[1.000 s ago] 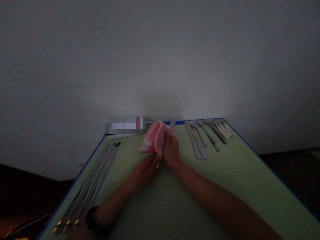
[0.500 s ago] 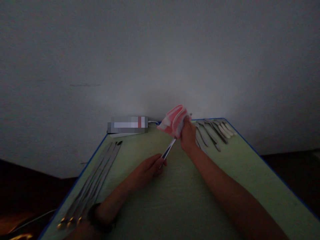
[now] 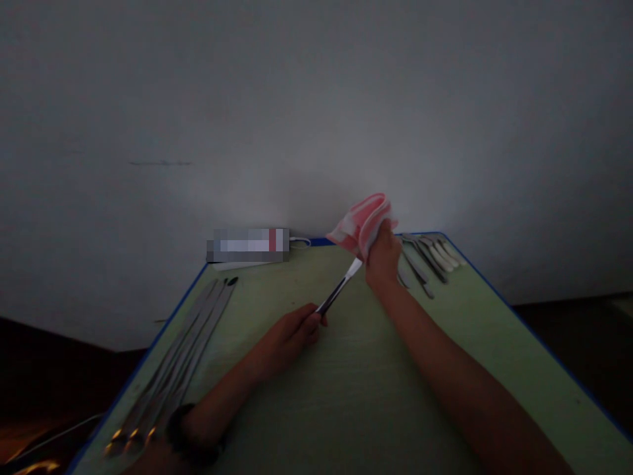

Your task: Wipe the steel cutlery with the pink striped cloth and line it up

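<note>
My left hand (image 3: 302, 330) is closed around the handle of a shiny metal table knife (image 3: 339, 290), which slants up and away to the right. A pink and white cloth (image 3: 362, 223) is bunched in my right hand (image 3: 384, 258), whose fingers are closed on it. The knife's pale far part runs up to the lower edge of this cloth, and I cannot see its tip. Both hands are above the green table, the right one farther from me and higher.
Several forks and spoons, some with white handles (image 3: 442, 256), lie fanned out at the back right. Long metal utensils (image 3: 190, 349) lie side by side along the left edge. A blurred-out box (image 3: 250, 245) with a white cable stands against the wall (image 3: 316, 119). Blue trim edges the table (image 3: 494, 369).
My right hand and the cloth have moved up and right, away from my left hand, baring more of the knife. My left hand has hardly moved.
</note>
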Available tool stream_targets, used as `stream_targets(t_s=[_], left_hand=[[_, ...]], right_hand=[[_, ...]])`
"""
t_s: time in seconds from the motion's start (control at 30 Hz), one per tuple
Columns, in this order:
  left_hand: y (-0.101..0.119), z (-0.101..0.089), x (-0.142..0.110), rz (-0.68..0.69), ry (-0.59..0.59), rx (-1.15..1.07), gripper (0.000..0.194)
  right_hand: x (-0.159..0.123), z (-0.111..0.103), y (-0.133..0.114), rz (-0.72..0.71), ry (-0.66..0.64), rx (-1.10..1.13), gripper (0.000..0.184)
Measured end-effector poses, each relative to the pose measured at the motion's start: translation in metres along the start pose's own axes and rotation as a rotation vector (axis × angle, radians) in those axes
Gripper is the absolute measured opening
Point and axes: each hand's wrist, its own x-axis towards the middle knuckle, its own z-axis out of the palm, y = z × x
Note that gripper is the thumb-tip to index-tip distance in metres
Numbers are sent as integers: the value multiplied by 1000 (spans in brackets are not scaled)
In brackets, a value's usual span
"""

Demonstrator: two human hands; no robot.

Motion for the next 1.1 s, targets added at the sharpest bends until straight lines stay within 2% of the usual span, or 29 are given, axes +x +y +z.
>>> stream_targets(t_s=[0.23,0.33,0.47,0.67,0.83,0.97,1.1], left_hand=[[-6,9,9,-25,122,-100,30],[-8,10,12,-45,164,-161,30],[-4,9,9,-89,117,-168,32],[5,4,2,-34,16,-98,32],[2,3,2,-20,-8,-81,33],[2,3,1,-10,-11,4,34],[2,4,1,-7,25,65,32]], right_hand=[[-67,19,1,47,-278,-64,47],[-80,21,-1,59,-348,-71,46],[-61,18,-3,55,-330,-49,46],[-11,4,-5,11,-137,-24,49],[15,-8,-15,-23,-66,63,46],[22,-12,-16,56,-32,192,41],[12,-6,-14,161,-62,293,40]])
